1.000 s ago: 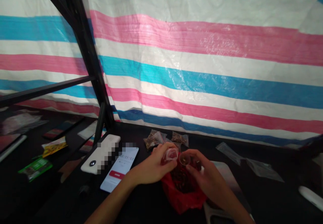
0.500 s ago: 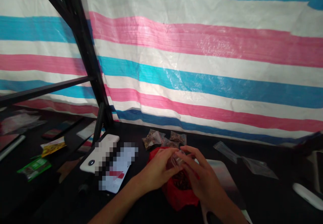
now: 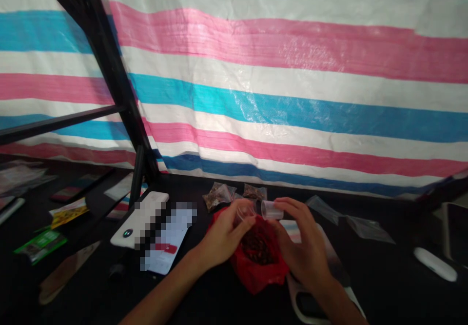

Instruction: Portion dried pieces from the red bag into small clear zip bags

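My left hand point(image 3: 224, 234) pinches a small clear plastic pouch point(image 3: 244, 211) above a red plastic bag point(image 3: 256, 266) that holds dark brown dried bits. My right hand point(image 3: 303, 239) holds a small clear plastic cup point(image 3: 271, 210) on its side, its mouth turned toward the pouch. Both hands hover over the open red bag on the black table point(image 3: 204, 295). Two filled clear pouches point(image 3: 234, 193) lie just behind the red bag.
A white phone point(image 3: 141, 217) and a lit phone point(image 3: 168, 239) lie to the left. Empty clear pouches point(image 3: 351, 217) lie to the right, a white oblong object point(image 3: 435, 265) at far right. Black frame posts point(image 3: 120, 110) rise at left. A striped tarp point(image 3: 292, 95) hangs behind.
My right hand has lifted the clear cup and tipped it sideways toward the pouch held by my left hand. The view has shifted slightly down and to the right.
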Action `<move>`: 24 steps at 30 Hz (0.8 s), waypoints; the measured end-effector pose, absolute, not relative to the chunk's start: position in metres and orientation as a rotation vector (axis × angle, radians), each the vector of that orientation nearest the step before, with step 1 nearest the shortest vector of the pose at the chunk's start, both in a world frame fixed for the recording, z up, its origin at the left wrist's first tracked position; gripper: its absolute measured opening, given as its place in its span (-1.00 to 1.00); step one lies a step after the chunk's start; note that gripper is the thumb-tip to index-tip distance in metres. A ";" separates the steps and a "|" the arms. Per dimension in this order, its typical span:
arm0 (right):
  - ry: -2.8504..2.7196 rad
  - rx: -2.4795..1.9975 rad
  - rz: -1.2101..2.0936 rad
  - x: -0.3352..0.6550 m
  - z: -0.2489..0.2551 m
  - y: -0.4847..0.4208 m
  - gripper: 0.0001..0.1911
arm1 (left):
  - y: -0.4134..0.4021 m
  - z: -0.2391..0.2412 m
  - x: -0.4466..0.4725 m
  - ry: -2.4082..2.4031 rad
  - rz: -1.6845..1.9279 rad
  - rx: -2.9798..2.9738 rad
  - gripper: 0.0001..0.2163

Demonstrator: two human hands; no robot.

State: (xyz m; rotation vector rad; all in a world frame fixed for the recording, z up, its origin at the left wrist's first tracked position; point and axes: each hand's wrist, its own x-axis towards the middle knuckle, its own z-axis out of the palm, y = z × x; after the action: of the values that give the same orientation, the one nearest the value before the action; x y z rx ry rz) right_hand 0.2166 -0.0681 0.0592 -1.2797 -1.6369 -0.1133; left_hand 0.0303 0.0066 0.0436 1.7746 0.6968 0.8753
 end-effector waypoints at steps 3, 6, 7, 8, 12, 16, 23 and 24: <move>-1.726 -1.370 -0.016 0.215 0.063 -0.069 -0.76 | 0.014 0.050 0.025 0.889 1.095 1.769 -0.73; -2.029 -1.512 0.153 0.210 0.062 -0.068 -0.73 | 0.021 0.056 0.017 1.167 1.054 1.928 -0.74; -2.102 -1.562 0.189 0.208 0.060 -0.067 -0.73 | 0.023 0.057 0.015 1.255 0.987 2.026 -0.74; -2.146 -1.608 0.208 0.206 0.058 -0.067 -0.72 | 0.024 0.057 0.013 1.324 0.909 2.134 -0.74; -2.173 -1.745 0.162 0.203 0.048 -0.066 -0.73 | 0.018 0.054 0.011 1.342 0.526 2.383 -0.78; -2.250 -1.791 0.103 0.203 0.041 -0.065 -0.68 | 0.010 0.049 0.015 1.243 0.352 2.237 -0.85; -2.292 -1.816 0.148 0.207 0.043 -0.066 -0.67 | 0.016 0.039 0.026 1.051 0.635 1.736 -0.78; -2.294 -1.822 0.159 0.208 0.043 -0.066 -0.65 | 0.018 0.039 0.028 1.048 0.659 1.674 -0.77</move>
State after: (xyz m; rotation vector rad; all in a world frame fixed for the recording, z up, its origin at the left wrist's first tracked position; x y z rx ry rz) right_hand 0.2085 -0.0660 0.0434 -1.8223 -2.2941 0.1593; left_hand 0.0277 0.0179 0.0393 1.6745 1.0476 0.6594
